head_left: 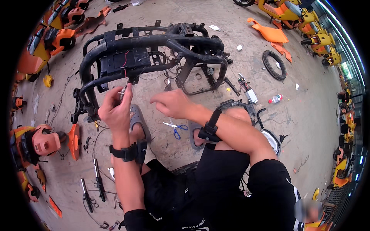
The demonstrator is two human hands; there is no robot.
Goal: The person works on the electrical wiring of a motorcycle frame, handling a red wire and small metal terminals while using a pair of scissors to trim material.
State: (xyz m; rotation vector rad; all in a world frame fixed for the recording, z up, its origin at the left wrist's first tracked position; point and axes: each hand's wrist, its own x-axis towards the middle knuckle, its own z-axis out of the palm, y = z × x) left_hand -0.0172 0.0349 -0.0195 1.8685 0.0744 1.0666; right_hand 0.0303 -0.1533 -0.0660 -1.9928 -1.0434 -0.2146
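Note:
My left hand (pixel 115 107) is closed, its thumb and fingers pinching a slim silver metal part (pixel 123 93) whose exact kind I cannot make out. It is just below the near rail of a black scooter frame (pixel 135 42), beside a bracket. A thin red wire (pixel 126 57) runs over the black box (pixel 125 63) within the frame, down toward that bracket. To the right, my right hand (pixel 171 104) hovers apart from the frame. Its fingers are curled in, back of the hand up, and nothing shows in them. Blue-handled scissors (pixel 176 127) lie on the floor below it.
A silver box with wires (pixel 251 95), a bottle (pixel 275 99) and a tire (pixel 274 64) lie on the right. Two shock absorbers (pixel 99 181) lie at lower left. Orange panels (pixel 269 32) and parked scooters (pixel 322 42) line the sides.

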